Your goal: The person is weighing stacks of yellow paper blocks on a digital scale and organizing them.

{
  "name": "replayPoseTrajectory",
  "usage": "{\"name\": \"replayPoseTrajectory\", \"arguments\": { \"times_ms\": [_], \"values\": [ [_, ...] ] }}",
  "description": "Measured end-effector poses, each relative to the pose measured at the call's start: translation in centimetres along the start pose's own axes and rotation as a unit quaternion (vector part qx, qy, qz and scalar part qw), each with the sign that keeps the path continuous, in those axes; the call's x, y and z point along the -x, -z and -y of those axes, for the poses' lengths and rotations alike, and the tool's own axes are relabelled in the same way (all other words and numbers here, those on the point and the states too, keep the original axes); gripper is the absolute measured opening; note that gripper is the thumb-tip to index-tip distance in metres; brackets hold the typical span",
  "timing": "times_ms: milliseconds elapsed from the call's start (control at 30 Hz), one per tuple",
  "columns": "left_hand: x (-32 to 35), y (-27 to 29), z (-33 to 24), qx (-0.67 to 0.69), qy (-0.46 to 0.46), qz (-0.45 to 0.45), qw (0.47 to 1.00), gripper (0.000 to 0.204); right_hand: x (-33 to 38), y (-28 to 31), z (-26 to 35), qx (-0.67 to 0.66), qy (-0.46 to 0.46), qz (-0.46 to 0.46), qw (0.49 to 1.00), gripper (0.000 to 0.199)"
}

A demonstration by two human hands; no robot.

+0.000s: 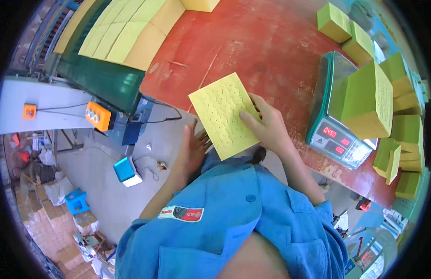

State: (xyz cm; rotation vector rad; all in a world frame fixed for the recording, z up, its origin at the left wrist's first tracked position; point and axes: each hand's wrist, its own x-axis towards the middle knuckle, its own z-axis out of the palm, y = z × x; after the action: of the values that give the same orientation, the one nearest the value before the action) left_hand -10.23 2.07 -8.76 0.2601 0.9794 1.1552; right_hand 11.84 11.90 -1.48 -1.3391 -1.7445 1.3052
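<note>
A yellow rectangular sheet [223,116] with rows of wavy embossed lines and small dots lies tilted in front of my body, by the red table's near edge. My right hand [267,124] grips its right side, thumb flat on the face and fingers at the edge and behind. My left hand [193,149] is just left of the sheet's lower left edge, fingers apart and holding nothing. Some of its fingertips come close to the sheet; whether they touch it I cannot tell. On the right, a tall stack of yellow sheets [367,100] rests on a teal digital scale [341,142] with red lit digits.
Several yellow stacks [334,22] line the right side of the red table [197,56]. Blocks of yellow sheets [127,28] sit by a green conveyor belt [99,79] at the far left. Below are an orange button box [98,116], cables and a blue stool [77,201].
</note>
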Motion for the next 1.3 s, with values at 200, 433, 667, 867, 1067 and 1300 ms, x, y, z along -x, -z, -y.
{"name": "replayPoseTrajectory", "arguments": {
  "times_ms": [200,433,667,867,1067,1300],
  "values": [
    [2.5,-4.8,2.0,-0.014,-0.066,-0.043,0.997,0.074,2.9,-0.5,-2.5,0.061,0.072,-0.029,0.995,0.054],
    [5.6,-7.2,4.1,-0.077,-0.088,-0.074,0.990,0.060,6.3,2.1,-4.1,0.016,0.114,0.004,0.993,0.053],
    [7.2,-17.6,-0.6,-0.175,-0.327,0.053,0.927,0.031,12.7,18.5,-0.4,-0.017,0.123,-0.095,0.988,0.056],
    [-0.7,-35.8,-5.4,-0.079,-0.137,0.265,0.951,0.041,12.0,31.1,2.5,-0.295,0.053,-0.094,0.949,0.051],
    [-7.7,-46.4,-4.0,-0.256,-0.046,0.316,0.912,0.055,8.5,38.4,-1.0,-0.281,0.038,-0.202,0.937,0.043],
    [-9.9,-48.0,-3.3,-0.365,-0.002,0.276,0.889,0.051,7.1,39.0,-4.0,-0.269,-0.011,-0.206,0.941,0.037]
  ]
}}
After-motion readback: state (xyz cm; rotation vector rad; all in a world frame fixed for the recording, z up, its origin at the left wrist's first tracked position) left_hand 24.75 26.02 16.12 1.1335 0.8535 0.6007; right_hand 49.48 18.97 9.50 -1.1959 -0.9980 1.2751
